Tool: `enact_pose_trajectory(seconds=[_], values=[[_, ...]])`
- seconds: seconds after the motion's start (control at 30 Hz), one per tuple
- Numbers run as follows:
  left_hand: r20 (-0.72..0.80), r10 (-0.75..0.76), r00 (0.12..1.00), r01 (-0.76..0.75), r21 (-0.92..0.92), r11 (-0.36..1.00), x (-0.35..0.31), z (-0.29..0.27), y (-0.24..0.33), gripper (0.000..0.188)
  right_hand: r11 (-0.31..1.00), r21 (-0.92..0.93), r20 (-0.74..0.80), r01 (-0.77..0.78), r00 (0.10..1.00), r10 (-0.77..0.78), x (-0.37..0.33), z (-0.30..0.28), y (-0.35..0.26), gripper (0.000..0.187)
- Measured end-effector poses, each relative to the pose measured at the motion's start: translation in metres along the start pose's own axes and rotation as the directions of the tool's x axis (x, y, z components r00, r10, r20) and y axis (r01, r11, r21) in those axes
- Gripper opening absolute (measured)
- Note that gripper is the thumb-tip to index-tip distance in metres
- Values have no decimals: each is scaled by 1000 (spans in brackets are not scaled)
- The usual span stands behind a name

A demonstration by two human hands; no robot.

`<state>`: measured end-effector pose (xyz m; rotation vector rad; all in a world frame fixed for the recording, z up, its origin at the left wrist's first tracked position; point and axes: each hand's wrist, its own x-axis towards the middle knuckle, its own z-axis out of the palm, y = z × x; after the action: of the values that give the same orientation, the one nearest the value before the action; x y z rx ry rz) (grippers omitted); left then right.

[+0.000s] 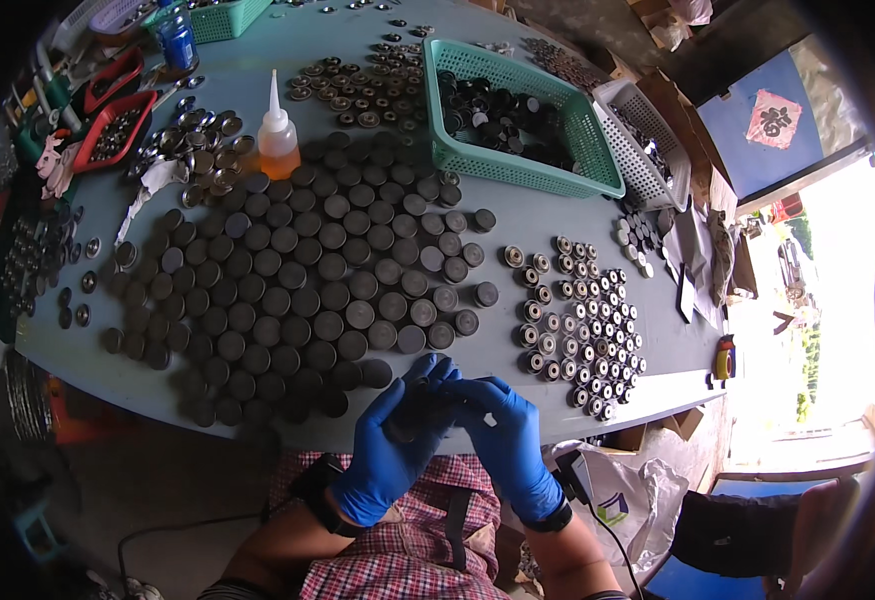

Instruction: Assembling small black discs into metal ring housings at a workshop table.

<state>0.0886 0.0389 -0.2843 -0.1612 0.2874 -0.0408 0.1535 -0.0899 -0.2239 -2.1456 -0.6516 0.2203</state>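
Both my hands wear blue gloves and meet at the table's near edge. My left hand (388, 450) is closed around a dark piece (420, 415), whose exact shape is hidden by fingers and blur. From the other side my right hand (506, 430) presses its bent fingers against the same piece. Just beyond them spreads a large field of dark round discs (331, 266), laid flat and close together. Several small silver ring-shaped metal parts (589, 352) stand in loose rows to the right of my hands.
A squeeze bottle (278, 145) with orange liquid stands behind the discs. A green basket (528, 180) holds dark parts, with a white basket (648, 130) beside it. Red trays (118, 130) and loose metal caps (213, 150) lie left. A tape roll (725, 358) sits at the right edge.
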Motion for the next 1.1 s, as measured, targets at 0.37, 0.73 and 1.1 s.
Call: enact_pose_trajectory(seconds=[0.37, 0.73, 1.1], values=[[-42, -37, 998, 34, -69, 997, -1, 2, 3, 53, 780, -625, -44, -15, 999, -17, 1, -17, 79, 27], [-77, -47, 996, 45, -32, 998, -1, 4, 5, 50, 948, -316, -129, 39, 988, -84, 126, -68, 106, 23], [-96, -92, 991, 75, -165, 983, 3, -7, 7, 47, 892, -450, 92, 40, 996, 1, 172, -67, 116, 18]])
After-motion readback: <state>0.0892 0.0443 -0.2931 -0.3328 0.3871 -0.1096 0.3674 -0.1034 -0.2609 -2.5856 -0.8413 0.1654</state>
